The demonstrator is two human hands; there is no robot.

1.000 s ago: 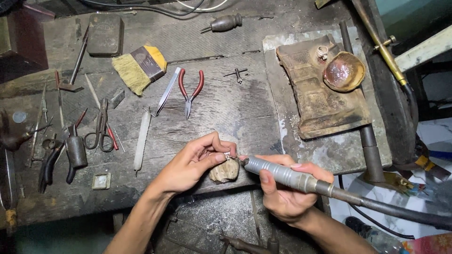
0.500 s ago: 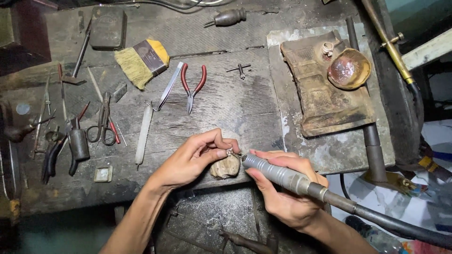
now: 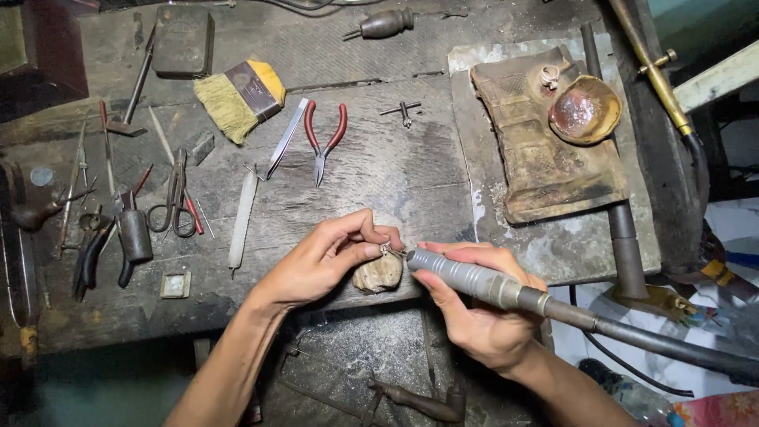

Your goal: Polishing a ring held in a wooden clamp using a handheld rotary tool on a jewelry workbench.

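Observation:
My left hand [image 3: 328,257] pinches a small metal ring [image 3: 386,249] between thumb and fingertips, resting it on a worn wooden peg [image 3: 379,273] at the bench's front edge. My right hand [image 3: 474,312] grips a grey rotary handpiece [image 3: 466,277] like a pen. Its tip meets the ring. A dark flexible shaft [image 3: 664,348] runs from the handpiece off to the right.
On the dark wooden bench [image 3: 379,166] lie red-handled pliers [image 3: 324,141], tweezers [image 3: 285,136], a yellow brush [image 3: 237,96], scissors [image 3: 175,198], a white stick [image 3: 242,217] and several hand tools at the left. A charred block [image 3: 538,150] with a copper-coloured bowl [image 3: 585,109] sits at the right.
The view shifted slightly. Both hands stay at the peg, with the handpiece tip kept against the ring; my right hand has slid a little to the left.

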